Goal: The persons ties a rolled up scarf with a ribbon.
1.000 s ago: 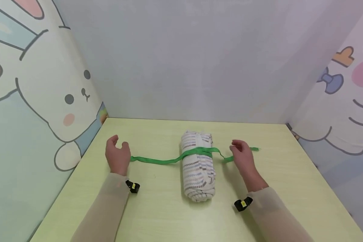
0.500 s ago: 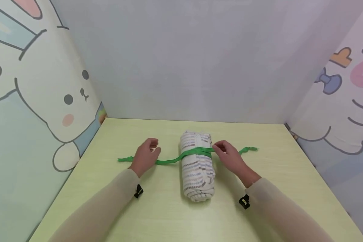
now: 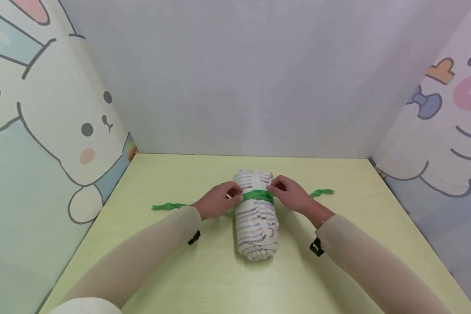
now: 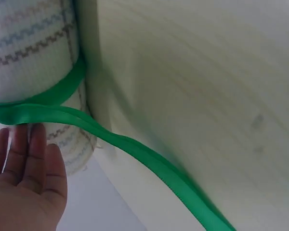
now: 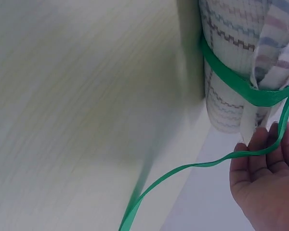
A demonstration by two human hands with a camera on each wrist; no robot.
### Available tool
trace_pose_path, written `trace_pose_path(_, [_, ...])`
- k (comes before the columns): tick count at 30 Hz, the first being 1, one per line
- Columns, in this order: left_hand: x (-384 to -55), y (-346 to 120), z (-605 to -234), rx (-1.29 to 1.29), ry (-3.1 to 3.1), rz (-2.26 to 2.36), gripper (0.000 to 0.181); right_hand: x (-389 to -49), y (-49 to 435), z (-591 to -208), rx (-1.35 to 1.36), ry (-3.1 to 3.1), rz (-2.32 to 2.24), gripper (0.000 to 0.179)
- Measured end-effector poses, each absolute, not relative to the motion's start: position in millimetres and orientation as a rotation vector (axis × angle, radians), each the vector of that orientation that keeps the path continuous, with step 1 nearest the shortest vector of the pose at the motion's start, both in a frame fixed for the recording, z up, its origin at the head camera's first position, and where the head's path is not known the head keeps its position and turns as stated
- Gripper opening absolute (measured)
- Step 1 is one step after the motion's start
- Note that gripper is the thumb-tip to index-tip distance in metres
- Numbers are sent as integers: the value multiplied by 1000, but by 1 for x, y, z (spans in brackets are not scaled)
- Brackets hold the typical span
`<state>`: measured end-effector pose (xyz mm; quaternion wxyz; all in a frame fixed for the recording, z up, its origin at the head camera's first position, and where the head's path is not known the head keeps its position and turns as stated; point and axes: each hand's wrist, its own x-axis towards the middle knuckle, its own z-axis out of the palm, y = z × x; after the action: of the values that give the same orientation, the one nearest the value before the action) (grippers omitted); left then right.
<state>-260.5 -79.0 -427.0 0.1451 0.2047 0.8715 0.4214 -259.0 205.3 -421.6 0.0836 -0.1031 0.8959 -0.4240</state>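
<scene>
A roll of white cloth with striped patterning (image 3: 257,222) lies lengthwise on the table. Around its middle runs a green ribbon (image 3: 258,195), its two tails reaching out left and right across the tabletop. On the left side of the roll, my left hand (image 3: 217,200) has its fingertips right at the ribbon, thumb and fingers apart. In the left wrist view, the ribbon (image 4: 60,114) crosses just over those fingertips. My right hand (image 3: 292,196) pinches the ribbon at the roll's right side; in the right wrist view, the tail (image 5: 207,163) trails across its fingers.
The pale yellow-green table (image 3: 204,266) meets a plain grey wall (image 3: 235,78) at the back. Side panels with a cartoon rabbit (image 3: 66,104) and another cartoon figure (image 3: 455,113) stand left and right. Small black devices (image 3: 316,247) sit at both wrists.
My left hand has moved right from the ribbon's left end to the roll. My right hand has shifted left along the ribbon to the roll's edge. The roll stays in place.
</scene>
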Motion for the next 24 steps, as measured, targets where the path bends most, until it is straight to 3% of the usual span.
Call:
trace_pose_path(12, [-281,-87,-436,642,2423,1071,21,-266,200,-432,-323,2617,-1244,31])
trace_pose_path(24, [-266,-91,-424,544,2173,1413,14,-266,201,-434,-396,2538,-1292,35])
